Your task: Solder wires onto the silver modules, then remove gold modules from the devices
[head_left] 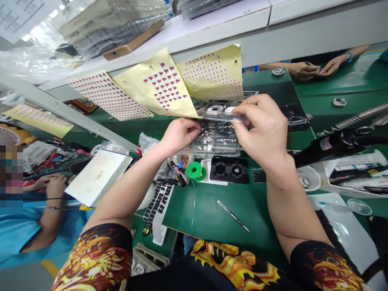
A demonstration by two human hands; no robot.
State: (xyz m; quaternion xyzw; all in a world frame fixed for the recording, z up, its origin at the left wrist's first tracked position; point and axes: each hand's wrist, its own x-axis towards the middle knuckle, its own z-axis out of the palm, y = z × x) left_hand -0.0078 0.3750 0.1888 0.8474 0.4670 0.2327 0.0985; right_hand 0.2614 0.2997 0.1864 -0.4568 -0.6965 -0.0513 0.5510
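My right hand (pixel 262 129) pinches the near edge of a clear plastic tray (pixel 216 116), which holds pale rounded parts and is tilted over a lower tray. Below it, a clear compartment tray (pixel 232 141) holds many small shiny metal pieces (pixel 207 137). My left hand (pixel 180 135) reaches to the left side of this lower tray, thumb and fingertips pressed together. What sits between those fingertips is too small to make out. Tweezers (pixel 233 216) lie on the green mat nearer my body. A green spool (pixel 194 170) rests just below the trays.
A black plate with two round openings (pixel 228 169) lies beside the spool. Yellow sheets with red marks (pixel 163 83) hang from the shelf (pixel 303 24). A black tool with a coiled cord (pixel 330 145) juts in from the right. Co-workers' hands (pixel 315 70) show across the bench and at left.
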